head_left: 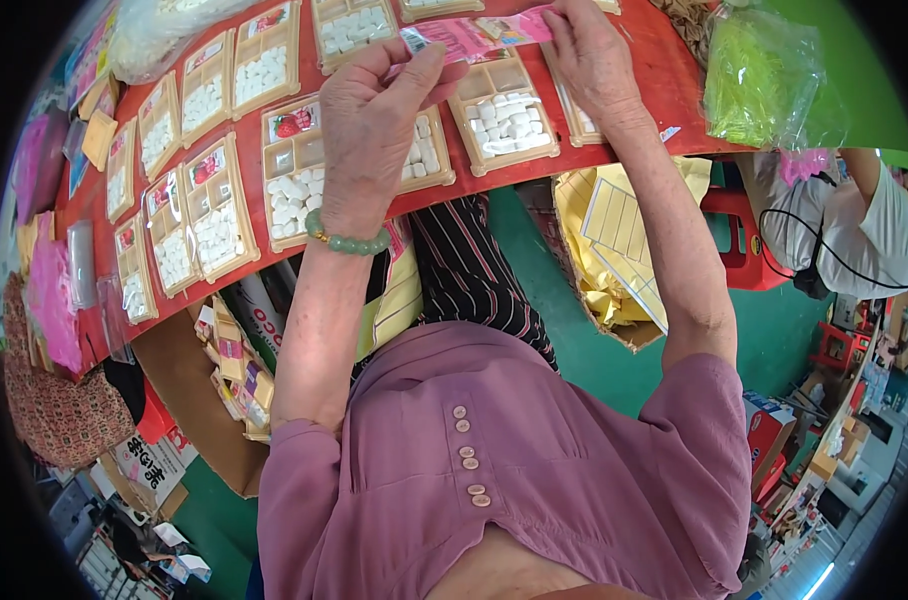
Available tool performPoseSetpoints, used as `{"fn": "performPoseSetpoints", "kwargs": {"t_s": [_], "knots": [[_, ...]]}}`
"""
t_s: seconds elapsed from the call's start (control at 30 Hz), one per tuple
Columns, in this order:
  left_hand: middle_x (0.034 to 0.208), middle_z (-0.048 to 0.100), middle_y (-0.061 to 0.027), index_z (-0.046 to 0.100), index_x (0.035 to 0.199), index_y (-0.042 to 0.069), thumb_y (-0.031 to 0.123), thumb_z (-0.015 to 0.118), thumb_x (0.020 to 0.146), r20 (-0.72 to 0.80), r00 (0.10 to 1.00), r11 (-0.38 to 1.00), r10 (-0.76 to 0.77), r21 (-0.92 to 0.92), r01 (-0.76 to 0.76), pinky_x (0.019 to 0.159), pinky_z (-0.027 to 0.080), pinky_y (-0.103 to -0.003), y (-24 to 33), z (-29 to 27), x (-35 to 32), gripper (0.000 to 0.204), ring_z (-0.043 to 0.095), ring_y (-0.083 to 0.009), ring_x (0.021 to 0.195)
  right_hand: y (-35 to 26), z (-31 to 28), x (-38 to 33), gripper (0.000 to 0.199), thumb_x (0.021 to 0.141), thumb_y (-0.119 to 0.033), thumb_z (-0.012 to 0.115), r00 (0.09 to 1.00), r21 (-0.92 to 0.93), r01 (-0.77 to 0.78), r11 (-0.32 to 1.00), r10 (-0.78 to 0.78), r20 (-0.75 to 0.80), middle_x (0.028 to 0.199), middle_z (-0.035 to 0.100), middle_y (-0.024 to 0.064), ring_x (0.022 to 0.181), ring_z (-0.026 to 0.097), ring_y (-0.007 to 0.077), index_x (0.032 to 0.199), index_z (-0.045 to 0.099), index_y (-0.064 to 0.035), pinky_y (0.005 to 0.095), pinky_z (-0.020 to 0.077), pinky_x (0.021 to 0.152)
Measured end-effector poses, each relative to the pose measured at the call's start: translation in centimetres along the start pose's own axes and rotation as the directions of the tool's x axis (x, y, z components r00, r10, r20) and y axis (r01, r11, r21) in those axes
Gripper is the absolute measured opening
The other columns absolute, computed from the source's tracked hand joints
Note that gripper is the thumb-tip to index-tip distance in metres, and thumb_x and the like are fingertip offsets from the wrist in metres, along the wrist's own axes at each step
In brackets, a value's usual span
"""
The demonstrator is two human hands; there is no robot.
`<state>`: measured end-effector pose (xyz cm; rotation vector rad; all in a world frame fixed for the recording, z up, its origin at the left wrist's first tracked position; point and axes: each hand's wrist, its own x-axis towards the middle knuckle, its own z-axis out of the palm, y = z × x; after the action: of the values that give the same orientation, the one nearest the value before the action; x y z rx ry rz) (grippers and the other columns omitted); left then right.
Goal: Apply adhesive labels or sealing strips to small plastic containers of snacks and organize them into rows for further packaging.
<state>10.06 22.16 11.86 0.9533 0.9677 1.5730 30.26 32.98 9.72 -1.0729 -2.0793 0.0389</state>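
Observation:
A pink printed strip (pixel 489 36), perhaps a sticker sheet or packaging film, is stretched between my hands above the table. My left hand (pixel 379 110), with a green bead bracelet at the wrist, pinches its left end between thumb and fingers. At the strip's right end, my right hand (pixel 596 65) is closed on it. Below the strip sits a beige compartment tray (pixel 496 76) filled partly with small white pieces (pixel 509 122). Another such tray (pixel 282 160), bearing a strawberry picture, is partly covered by my left hand and wrist.
Several more trays (pixel 202 90) of white pieces cover the red tabletop (pixel 254 135). A clear bag with bright green contents (pixel 764 80) lies at the far right. Under the table edge stand a box of yellow paper (pixel 614 250) and, to the left, a cardboard box (pixel 189 385).

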Motion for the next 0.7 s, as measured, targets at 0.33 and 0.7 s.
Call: {"fn": "performPoseSetpoints", "kwargs": {"t_s": [0.33, 0.7], "knots": [[0.088, 0.066, -0.0078, 0.066, 0.089, -0.003, 0.008, 0.069, 0.084, -0.047, 0.995, 0.99, -0.085, 0.11, 0.089, 0.074, 0.055, -0.025, -0.7, 2.1, 0.8, 0.013, 0.064, -0.0115, 0.076, -2.3, -3.1, 0.2, 0.022, 0.096, -0.023, 0.052, 0.757, 0.513, -0.637, 0.575, 0.594, 0.274, 0.07, 0.054, 0.0006, 0.06, 0.051, 0.0067, 0.101, 0.059, -0.003, 0.0219, 0.0439, 0.051], [0.067, 0.066, -0.0048, 0.064, 0.071, -0.002, 0.015, 0.078, 0.073, -0.126, 0.992, 1.0, -0.015, 0.015, 0.017, 0.052, 0.044, -0.019, -2.7, 3.8, 1.9, 0.022, 0.06, -0.0055, 0.062, -0.6, -3.5, 0.1, 0.021, 0.096, -0.024, 0.05, 0.744, 0.653, -0.606, 0.454, 0.615, 0.263, 0.074, 0.057, -0.0004, 0.056, 0.051, 0.006, 0.096, 0.059, -0.0045, 0.0198, 0.04, 0.046]]}}
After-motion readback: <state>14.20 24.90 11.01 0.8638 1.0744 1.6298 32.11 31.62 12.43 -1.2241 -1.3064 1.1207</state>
